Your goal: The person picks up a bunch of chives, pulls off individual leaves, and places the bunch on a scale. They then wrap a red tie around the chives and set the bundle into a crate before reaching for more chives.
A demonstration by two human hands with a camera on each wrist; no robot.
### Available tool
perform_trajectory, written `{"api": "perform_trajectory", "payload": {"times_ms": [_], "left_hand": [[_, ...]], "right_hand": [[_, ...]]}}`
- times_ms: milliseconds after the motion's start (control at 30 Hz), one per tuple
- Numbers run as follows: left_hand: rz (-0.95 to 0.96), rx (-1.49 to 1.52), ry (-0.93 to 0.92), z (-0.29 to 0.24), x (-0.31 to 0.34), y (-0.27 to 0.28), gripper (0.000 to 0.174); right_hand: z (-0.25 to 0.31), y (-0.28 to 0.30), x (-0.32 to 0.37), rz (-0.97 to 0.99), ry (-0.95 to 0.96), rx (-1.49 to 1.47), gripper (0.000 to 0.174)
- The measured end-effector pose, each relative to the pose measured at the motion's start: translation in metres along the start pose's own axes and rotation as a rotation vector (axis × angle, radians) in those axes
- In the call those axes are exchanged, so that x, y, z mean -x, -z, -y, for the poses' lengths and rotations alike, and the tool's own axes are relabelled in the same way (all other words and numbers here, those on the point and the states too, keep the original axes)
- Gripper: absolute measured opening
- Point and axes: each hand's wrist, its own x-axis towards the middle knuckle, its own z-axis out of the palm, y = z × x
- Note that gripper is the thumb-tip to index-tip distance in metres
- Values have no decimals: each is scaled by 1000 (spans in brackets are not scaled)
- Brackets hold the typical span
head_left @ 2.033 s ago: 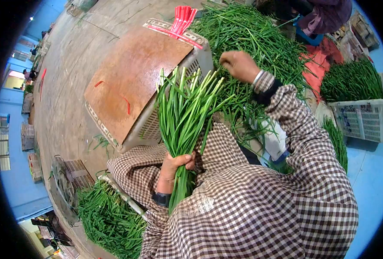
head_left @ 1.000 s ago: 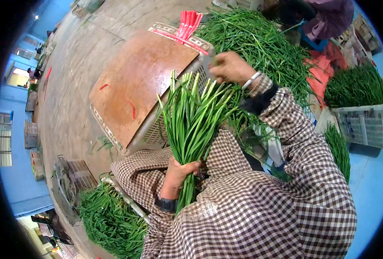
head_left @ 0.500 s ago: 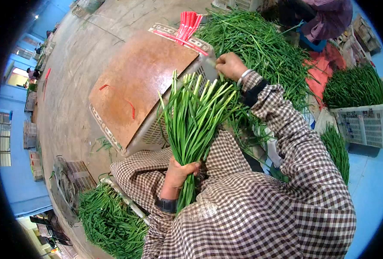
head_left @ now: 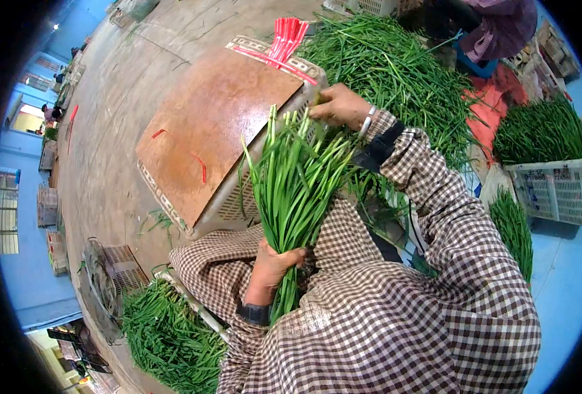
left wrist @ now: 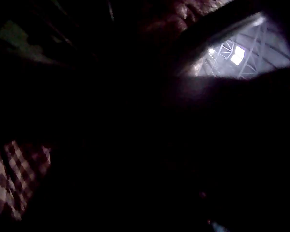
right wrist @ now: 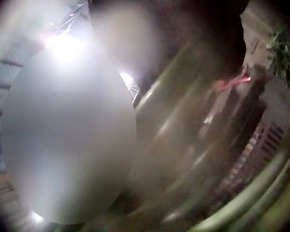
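My left hand [head_left: 276,264] grips a bunch of garlic chives [head_left: 297,177] around its lower leafy part, above my lap. The pale cut ends fan out at the top. My right hand [head_left: 342,107] is at those upper ends on the right, thumb and fingers pinching at a bit of green among the stalks. In the right wrist view, blurred stalks [right wrist: 241,208] cross close to the lens. The left wrist view is mostly dark, with checked cloth [left wrist: 17,176] at lower left.
A brown board [head_left: 218,125] lies on an upturned crate [head_left: 232,200], with red ties [head_left: 287,43] at its far end. A large heap of chives [head_left: 389,79] lies behind my right hand. A filled white crate [head_left: 553,190] stands right; more chives [head_left: 169,335] lie lower left.
My right hand has come from the heap's edge leftward and down to the upper ends of the bunch. The left hand keeps its grip, nearly still.
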Motion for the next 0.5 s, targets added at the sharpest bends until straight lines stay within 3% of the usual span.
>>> {"api": "perform_trajectory", "payload": {"times_ms": [67,133,200,267,333,367,433,500], "left_hand": [[3,-47,-28,-4,1,-2,20],[2,-58,-30,-3,1,-2,19],[-3,-70,-34,-3,0,-2,18],[-56,-204,-116,-1,0,-5,15],[-39,-281,-99,-10,3,-8,14],[-40,-331,-175,-12,3,-11,16],[-44,-384,-254,-16,4,-12,18],[-82,-354,-100,-18,6,-12,24]], "right_hand": [[-18,22,-12,-304,94,491,20],[-21,47,-20,-475,-53,672,31],[-15,46,-15,-483,20,758,31],[12,21,-3,-264,168,504,33],[39,-6,8,-33,173,594,35],[30,-15,5,-77,248,813,36],[29,-22,8,27,292,888,29],[27,-22,7,90,310,869,27]]}}
